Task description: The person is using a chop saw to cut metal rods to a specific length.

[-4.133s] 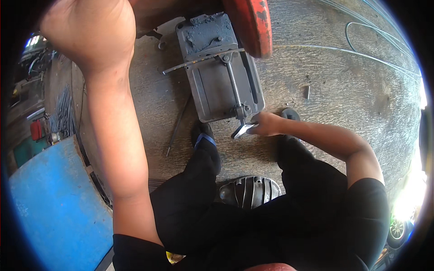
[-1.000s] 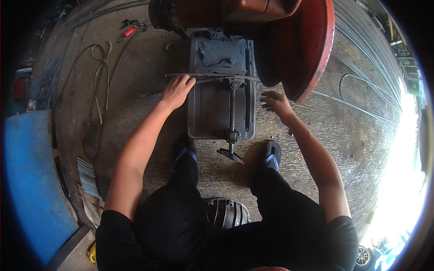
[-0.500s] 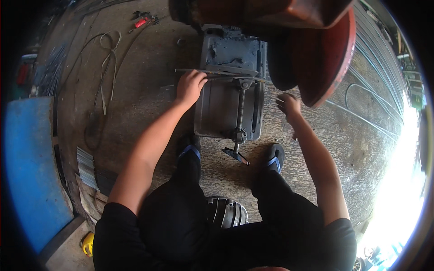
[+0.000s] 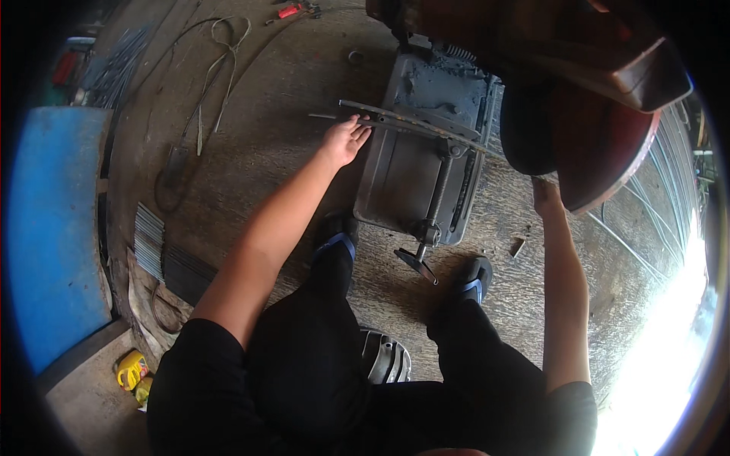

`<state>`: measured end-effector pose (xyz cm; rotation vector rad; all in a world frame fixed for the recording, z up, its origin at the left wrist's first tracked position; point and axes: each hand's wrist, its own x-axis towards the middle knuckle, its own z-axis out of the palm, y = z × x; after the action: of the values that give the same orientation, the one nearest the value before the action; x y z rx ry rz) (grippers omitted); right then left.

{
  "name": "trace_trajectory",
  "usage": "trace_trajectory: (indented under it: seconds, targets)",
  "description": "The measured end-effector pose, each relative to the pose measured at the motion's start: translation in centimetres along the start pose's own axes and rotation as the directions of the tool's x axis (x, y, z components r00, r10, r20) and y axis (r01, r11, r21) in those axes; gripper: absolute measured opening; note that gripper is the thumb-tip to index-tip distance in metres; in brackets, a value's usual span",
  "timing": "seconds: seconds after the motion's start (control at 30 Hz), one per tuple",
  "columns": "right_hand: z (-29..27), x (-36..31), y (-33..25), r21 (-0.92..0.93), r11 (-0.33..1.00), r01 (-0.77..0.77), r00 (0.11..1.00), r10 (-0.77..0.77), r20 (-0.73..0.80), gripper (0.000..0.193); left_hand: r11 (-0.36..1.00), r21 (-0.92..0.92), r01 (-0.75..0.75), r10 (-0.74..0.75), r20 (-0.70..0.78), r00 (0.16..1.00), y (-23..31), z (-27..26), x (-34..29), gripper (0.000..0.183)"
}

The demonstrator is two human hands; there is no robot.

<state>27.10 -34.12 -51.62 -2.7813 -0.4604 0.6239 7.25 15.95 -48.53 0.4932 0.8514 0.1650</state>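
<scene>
At the far left a blue panel (image 4: 57,228) lies beside the concrete floor (image 4: 258,137), and a yellow container (image 4: 131,370) sits by its lower corner. A bundle of thin metal rods (image 4: 156,254) rests on the floor just right of the panel, with loose wire (image 4: 205,83) looped farther up.

The left hand (image 4: 344,140) reaches forward to a thin metal rod (image 4: 403,125) that lies across the grey machine base (image 4: 426,152). Its fingers (image 4: 359,131) are loosely spread and lie on the left end of the rod, resting on it rather than wrapped round it; the thumb side cannot be made out. The rod runs slantwise from the hand toward the right, across the base's upper half.

A threaded screw clamp (image 4: 435,205) runs down the base's middle to a handle (image 4: 417,262) at its near edge, between the person's two shoes.

Right of the base, a red guard (image 4: 608,144) hangs over the machine. The right hand (image 4: 544,196) is raised to the guard's lower edge and is partly hidden under it; whether its fingers are curled or spread cannot be told.
</scene>
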Motion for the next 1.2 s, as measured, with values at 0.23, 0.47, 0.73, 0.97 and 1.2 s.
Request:
trace_trajectory:
  seconds: [0.23, 0.47, 0.73, 0.97, 1.2]
  targets:
    - [1.1, -0.4, -4.6, -0.249, 0.945, 0.213, 0.902, -0.288, -0.323, 0.037, 0.993, 0.1, -0.069, 0.073, -0.034, 0.997, -0.2, 0.9, -0.1, 0.011]
    - [0.1, -1.5, -5.6, 0.01, 0.979, 0.205, 0.927, -0.191, -0.323, 0.05, 0.983, 0.174, -0.052, 0.061, -0.047, 0.997, 0.8, 2.2, 0.2, 0.011]
    - [-0.5, -1.6, -6.4, -0.291, 0.934, 0.209, 0.85, -0.32, -0.417, 0.046, 0.976, 0.219, -0.01, 0.028, -0.077, 0.997, 0.9, 2.1, 0.5, 0.02]
    - [-3.1, -3.1, -9.7, 0.009, 0.998, -0.067, 0.995, 0.067, -0.072, 0.046, 0.975, 0.224, -0.017, 0.04, -0.098, 0.994, 0.6, 2.4, 0.5, 0.022]
    - [0.9, -1.7, -6.2, -0.106, 0.982, 0.155, 0.912, -0.183, -0.367, 0.045, 0.971, 0.24, -0.024, 0.051, -0.108, 0.993, 0.5, 2.6, 0.6, 0.022]
